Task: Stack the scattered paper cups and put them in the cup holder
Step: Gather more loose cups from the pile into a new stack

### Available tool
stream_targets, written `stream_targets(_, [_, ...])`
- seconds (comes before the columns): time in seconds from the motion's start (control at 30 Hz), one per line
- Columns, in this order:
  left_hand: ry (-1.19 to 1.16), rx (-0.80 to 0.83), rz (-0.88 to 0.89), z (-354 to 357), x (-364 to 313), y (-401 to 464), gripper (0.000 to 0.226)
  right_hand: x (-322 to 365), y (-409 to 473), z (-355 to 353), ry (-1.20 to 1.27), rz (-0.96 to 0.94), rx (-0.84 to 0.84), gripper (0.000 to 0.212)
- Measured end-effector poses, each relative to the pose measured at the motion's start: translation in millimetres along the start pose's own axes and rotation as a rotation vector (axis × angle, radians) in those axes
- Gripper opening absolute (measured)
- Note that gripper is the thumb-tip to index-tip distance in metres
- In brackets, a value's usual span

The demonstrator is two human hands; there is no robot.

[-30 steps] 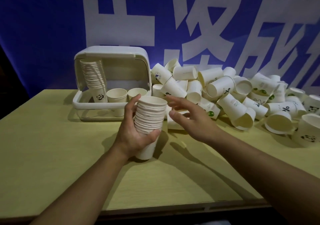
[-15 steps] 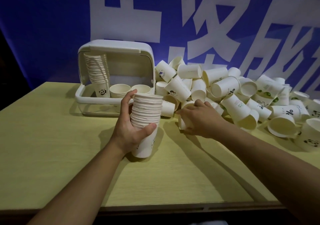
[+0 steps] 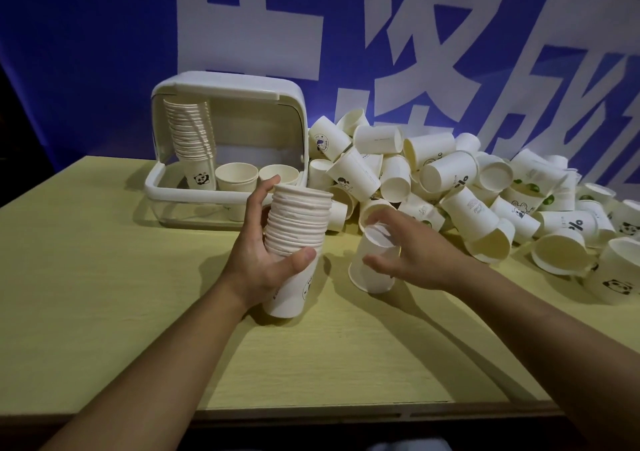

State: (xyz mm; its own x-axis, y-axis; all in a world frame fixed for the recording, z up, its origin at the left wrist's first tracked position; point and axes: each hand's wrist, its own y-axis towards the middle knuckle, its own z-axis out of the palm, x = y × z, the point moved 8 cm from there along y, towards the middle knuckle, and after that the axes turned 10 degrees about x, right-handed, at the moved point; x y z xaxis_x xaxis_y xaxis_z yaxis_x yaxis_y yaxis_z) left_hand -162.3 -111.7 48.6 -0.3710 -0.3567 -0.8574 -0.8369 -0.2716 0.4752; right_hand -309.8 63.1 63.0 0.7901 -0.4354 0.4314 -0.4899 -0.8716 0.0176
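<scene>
My left hand (image 3: 263,260) grips a tall stack of white paper cups (image 3: 298,228) standing upright on the table. Just to its right, my right hand (image 3: 415,253) holds a single paper cup (image 3: 372,267) tilted, its base toward me, fingers curled round its far side. Behind both hands a big pile of scattered paper cups (image 3: 450,187) lies on its sides across the right half of the table. The white cup holder (image 3: 228,138) stands at the back left with its lid up; inside are a tall cup stack (image 3: 192,145) and two short ones.
The yellow table (image 3: 104,277) has its front edge close to me. A blue banner with large white characters (image 3: 346,52) hangs right behind the holder and the pile.
My right hand reached into the pile, took one cup and drew it back toward me, beside the stack. My left hand kept the stack in about the same place.
</scene>
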Motion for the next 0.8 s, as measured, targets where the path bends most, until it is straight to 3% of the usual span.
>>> stream_targets(0.07, [-0.003,0.021,0.014,3,-2,0,0.097,5,2,-7,0.014,0.022,-0.048,0.054])
stream_targets(0.13, [-0.019,0.033,0.015,4,-4,-1,0.094,10,-1,-25,0.093,0.008,-0.216,0.051])
stream_targets(0.27, [-0.022,0.047,0.015,7,-6,-1,0.095,18,-8,-51,0.534,-0.029,-0.463,0.046])
stream_targets(0.4, [-0.023,0.117,-0.003,13,-3,-3,0.1,47,-4,-48,0.715,-0.137,-0.486,0.042])
stream_targets(0.53, [-0.043,0.15,-0.008,21,-8,-5,0.104,70,6,-37,0.826,-0.23,-0.436,0.012])
stream_targets(0.6, [-0.06,0.158,-0.013,20,-9,-5,0.111,76,9,-34,0.814,-0.238,-0.436,0.007])
stream_targets(0.63, [-0.065,0.159,-0.023,20,-9,-4,0.113,79,11,-33,0.81,-0.235,-0.424,0.008])
stream_targets(0.73, [-0.09,0.148,-0.024,18,-9,-4,0.112,79,16,-32,0.82,-0.221,-0.377,0.05])
stream_targets(0.8, [-0.099,0.137,-0.02,18,-8,-4,0.107,80,16,-33,0.776,-0.217,-0.351,0.051])
